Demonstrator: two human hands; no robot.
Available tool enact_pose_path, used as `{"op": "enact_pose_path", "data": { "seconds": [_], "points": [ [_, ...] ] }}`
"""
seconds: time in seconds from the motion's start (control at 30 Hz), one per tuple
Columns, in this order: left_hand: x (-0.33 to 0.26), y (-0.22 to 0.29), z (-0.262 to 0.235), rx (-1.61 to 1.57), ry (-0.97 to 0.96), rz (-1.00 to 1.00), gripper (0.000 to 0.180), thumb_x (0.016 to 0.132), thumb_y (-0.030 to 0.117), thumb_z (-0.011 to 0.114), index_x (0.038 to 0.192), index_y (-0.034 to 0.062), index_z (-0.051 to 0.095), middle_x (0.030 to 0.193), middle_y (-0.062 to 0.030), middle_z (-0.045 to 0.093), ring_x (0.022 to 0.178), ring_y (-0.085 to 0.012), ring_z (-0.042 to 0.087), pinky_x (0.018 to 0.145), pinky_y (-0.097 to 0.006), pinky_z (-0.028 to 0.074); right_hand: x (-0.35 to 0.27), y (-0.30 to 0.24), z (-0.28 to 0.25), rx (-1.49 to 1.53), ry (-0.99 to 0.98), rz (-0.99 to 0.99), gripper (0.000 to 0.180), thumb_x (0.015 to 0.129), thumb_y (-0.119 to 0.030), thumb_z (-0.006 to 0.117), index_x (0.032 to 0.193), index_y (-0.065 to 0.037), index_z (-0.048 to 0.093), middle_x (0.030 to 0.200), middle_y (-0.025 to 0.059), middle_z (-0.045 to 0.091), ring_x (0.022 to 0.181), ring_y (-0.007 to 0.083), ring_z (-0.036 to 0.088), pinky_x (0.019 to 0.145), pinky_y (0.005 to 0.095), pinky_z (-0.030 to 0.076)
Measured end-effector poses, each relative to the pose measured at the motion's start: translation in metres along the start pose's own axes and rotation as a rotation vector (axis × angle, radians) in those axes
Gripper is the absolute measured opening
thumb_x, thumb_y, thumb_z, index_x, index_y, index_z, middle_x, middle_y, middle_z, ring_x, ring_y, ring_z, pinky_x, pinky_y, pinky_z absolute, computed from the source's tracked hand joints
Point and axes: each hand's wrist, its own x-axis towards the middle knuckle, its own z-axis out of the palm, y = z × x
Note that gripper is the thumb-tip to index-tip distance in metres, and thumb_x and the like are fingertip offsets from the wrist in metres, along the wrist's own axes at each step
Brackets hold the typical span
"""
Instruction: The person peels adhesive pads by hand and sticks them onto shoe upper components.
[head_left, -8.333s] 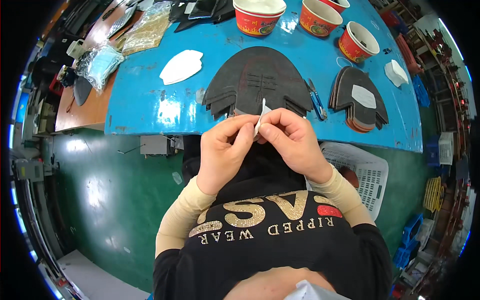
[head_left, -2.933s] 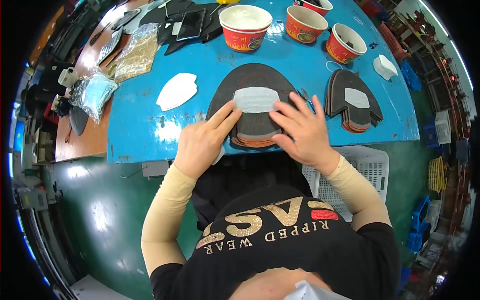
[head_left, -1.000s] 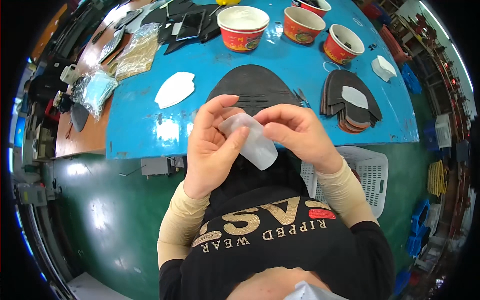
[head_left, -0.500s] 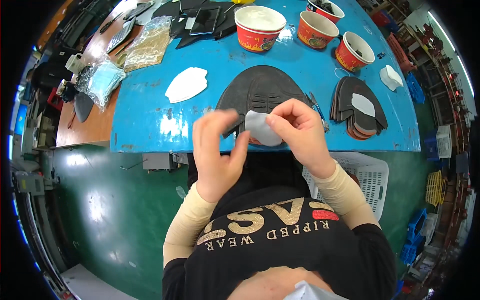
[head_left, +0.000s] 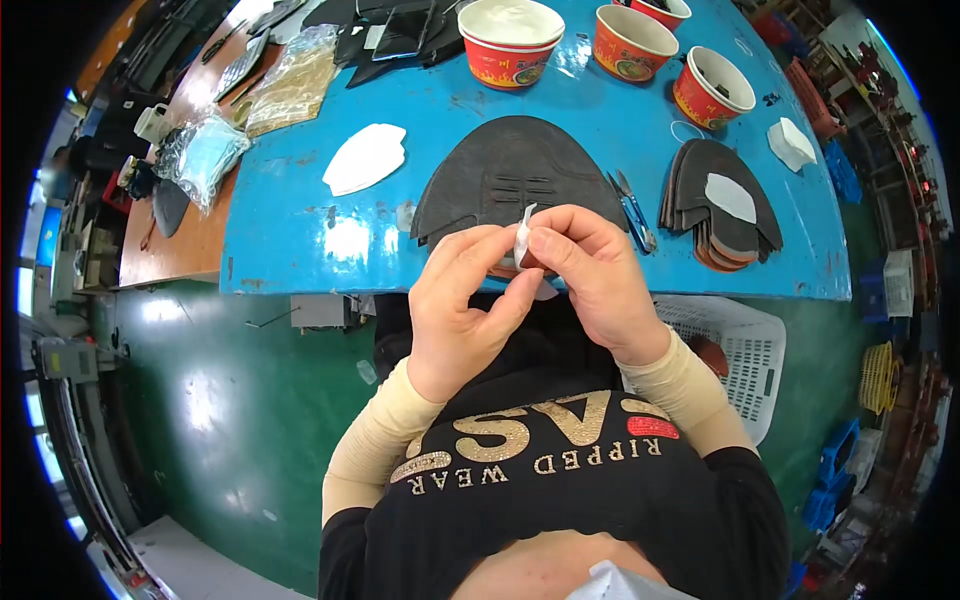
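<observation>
In the head view, the white patch [head_left: 523, 235] is held up at the near edge of the large dark stack [head_left: 510, 150], overlapping it in sight; how high it is above the stack cannot be told. The patch stands almost edge-on, its visible length running toward the stack's rounded far end. The right hand [head_left: 592, 280] has its thumb and forefinger pinched on the patch from the right. The left hand [head_left: 462, 305] comes in from the left, its forefinger tip at the patch and its thumb lower; whether these fingers are clamped on it I cannot tell. Neither hand is clearly nearer to the stack.

On the bench [head_left: 285, 245], white pieces [head_left: 366, 160] lie left of the large dark stack; snips [head_left: 632, 212] lie just beside its right side, and a smaller dark stack [head_left: 690, 190] lies farther right, with a pale patch [head_left: 731, 197] on top.

Half a second ago the white patch showed its broad face, hanging from the right hand, with the left fingers spread apart; now it is turned narrow and the hands have closed in around it.
</observation>
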Motion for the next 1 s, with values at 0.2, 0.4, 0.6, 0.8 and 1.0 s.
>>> {"op": "enact_pose_path", "data": {
  "seconds": [0.2, 0.4, 0.6, 0.8, 1.0],
  "points": [
    [0.001, 0.004, 0.003, 0.007, 0.008, 0.021, 0.024, 0.073, -0.002, 0.064, 0.097, -0.0006, 0.062, 0.093, -0.0125, 0.062, 0.074, -0.019, 0.06, 0.065, -0.027, 0.049, -0.004, 0.004, -0.003, -0.084, -0.007, -0.082, 0.012, 0.089, -0.009, 0.054, 0.095, 0.001, 0.056, 0.089, 0.0033, 0.058, 0.082, 0.0085, 0.055, 0.075, 0.0228, 0.046],
    [0.001, 0.003, -0.001, -0.052, 0.014, -0.103, 0.018, 0.075, -0.003, 0.061, 0.093, -0.0002, 0.063, 0.086, -0.0102, 0.064, 0.074, -0.0193, 0.061, 0.067, -0.027, 0.049, -0.008, 0.004, -0.002, -0.166, -0.007, -0.121, 0.012, 0.088, -0.008, 0.054, 0.094, 0.002, 0.056, 0.09, 0.0033, 0.058, 0.083, 0.0076, 0.055, 0.077, 0.0228, 0.046],
    [0.001, 0.001, -0.003, 0.051, 0.015, 0.045, 0.017, 0.075, -0.004, 0.061, 0.091, 0.0004, 0.064, 0.084, -0.0111, 0.065, 0.076, -0.0234, 0.062, 0.07, -0.029, 0.048, -0.005, 0.001, 0.0, -0.143, 0.002, -0.073, 0.011, 0.088, -0.008, 0.055, 0.089, 0.002, 0.058, 0.086, 0.0031, 0.059, 0.08, 0.0076, 0.055, 0.074, 0.0224, 0.047],
    [-0.002, 0.005, -0.004, -0.068, 0.002, -0.089, 0.013, 0.078, -0.003, 0.059, 0.09, 0.0003, 0.064, 0.082, -0.0097, 0.065, 0.073, -0.0172, 0.062, 0.066, -0.026, 0.048, -0.005, 0.006, 0.005, -0.175, 0.037, -0.079, 0.013, 0.089, -0.01, 0.054, 0.088, 0.002, 0.058, 0.083, 0.0032, 0.06, 0.078, 0.0078, 0.056, 0.071, 0.0223, 0.047],
    [-0.003, 0.005, -0.006, -0.409, 0.037, -0.391, 0.013, 0.085, 0.001, 0.054, 0.092, -0.0027, 0.064, 0.083, -0.0078, 0.066, 0.072, -0.0094, 0.06, 0.063, -0.022, 0.047, -0.003, 0.013, 0.006, -0.268, 0.035, -0.141, 0.015, 0.09, -0.012, 0.053, 0.089, 0.002, 0.058, 0.083, 0.0024, 0.059, 0.077, 0.0068, 0.054, 0.07, 0.0217, 0.046]
  ]
}}
